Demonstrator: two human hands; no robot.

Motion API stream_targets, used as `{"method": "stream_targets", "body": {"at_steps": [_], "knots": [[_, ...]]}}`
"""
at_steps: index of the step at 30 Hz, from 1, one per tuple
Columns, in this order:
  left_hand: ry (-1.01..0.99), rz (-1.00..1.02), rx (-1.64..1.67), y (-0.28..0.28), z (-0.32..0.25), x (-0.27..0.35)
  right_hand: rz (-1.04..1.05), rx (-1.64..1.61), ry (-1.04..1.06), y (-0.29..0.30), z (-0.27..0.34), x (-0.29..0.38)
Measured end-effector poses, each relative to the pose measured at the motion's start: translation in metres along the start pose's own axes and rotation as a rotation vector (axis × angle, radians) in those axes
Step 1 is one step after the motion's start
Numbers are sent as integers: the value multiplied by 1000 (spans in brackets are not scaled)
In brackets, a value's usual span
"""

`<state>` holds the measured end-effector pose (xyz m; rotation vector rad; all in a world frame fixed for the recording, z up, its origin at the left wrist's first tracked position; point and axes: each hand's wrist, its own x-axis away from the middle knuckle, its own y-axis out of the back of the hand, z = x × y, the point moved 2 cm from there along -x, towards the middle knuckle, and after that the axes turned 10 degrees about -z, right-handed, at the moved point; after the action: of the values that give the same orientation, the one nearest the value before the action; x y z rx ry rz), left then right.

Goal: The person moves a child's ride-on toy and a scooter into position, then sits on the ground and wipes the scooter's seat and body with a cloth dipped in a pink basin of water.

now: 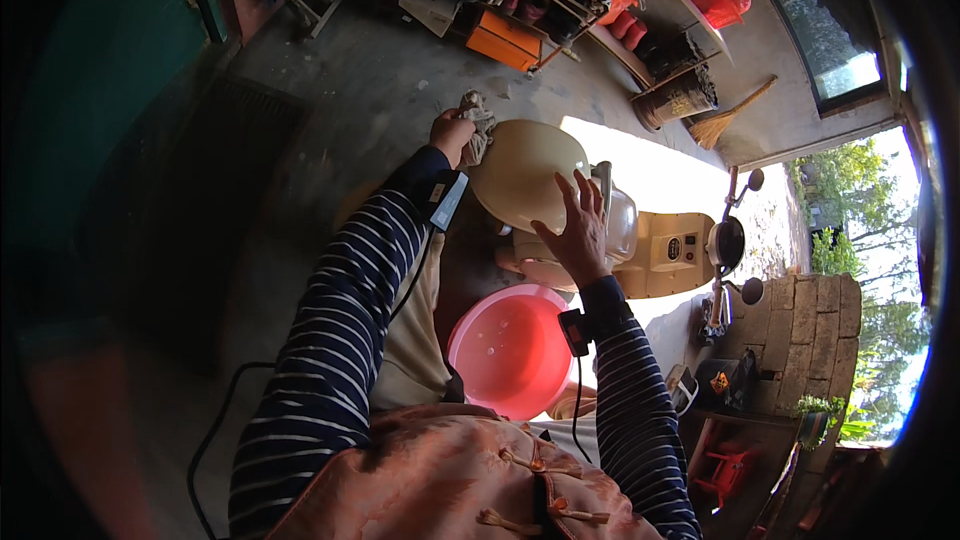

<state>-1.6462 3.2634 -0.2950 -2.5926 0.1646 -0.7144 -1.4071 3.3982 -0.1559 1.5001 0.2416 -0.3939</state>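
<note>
Bunched in my left hand (451,136) is a crumpled grey cloth (477,127), held at the left edge of a glossy cream top box (529,172) on the rear of a scooter. My right hand (579,231) is spread, its fingers apart over the lower right side of the box; whether the fingertips touch it I cannot tell. Beyond it lie the scooter's seat (624,225) and cream front panel (660,259). A pink plastic basin (510,352) with water in it stands below, between my forearms.
Round mirrors (756,179) stick out from the scooter's handlebar at right. An orange box (504,41) and a cluttered rack stand along the far wall. A straw broom (720,124) leans near a dark cylindrical container (675,101). A brick wall (799,337) stands at right.
</note>
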Motion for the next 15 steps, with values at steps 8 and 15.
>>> {"method": "stream_targets", "body": {"at_steps": [8, 15], "knots": [[-148, -176, 421, -2, -33, 5, 134, 166, -72, -48, 54, -54], [-157, -257, 505, 5, -34, -9, 198, 269, 137, -57, 66, -52]]}}
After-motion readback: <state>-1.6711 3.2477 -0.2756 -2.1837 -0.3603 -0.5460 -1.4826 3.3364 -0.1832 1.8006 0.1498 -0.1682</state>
